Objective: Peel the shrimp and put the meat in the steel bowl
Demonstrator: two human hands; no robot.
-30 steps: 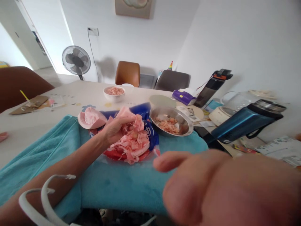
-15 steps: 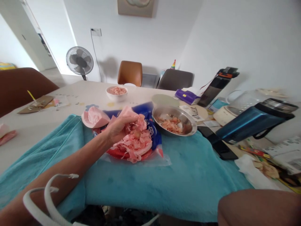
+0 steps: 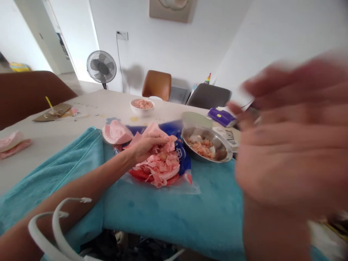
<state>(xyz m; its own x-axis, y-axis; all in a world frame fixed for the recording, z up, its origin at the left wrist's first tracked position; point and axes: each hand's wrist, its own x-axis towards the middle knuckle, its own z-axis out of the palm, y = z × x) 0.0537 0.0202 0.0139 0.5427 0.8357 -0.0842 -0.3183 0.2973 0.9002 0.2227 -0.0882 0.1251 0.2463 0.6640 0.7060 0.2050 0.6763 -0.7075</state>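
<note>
My left hand is closed around a piece of pink pomelo, above a heap of torn pomelo membranes. The heap lies on a red dish, mostly hidden, over a blue plastic bag. A thick pink pomelo rind rests just left of the heap. My right hand is raised close to the camera, blurred, palm in view, with fingers stretched out and nothing seen in it. Right of the heap, a steel bowl contains peeled pomelo flesh.
A teal cloth covers the near table edge. Farther back stand a white bowl of pomelo flesh, a green round mat and a purple tissue pack. More rind lies far left. My right hand hides the table's right side.
My right hand has come up from the lower right corner to in front of the camera, spread open. My left hand keeps its hold over the heap. The view has shifted slightly.
</note>
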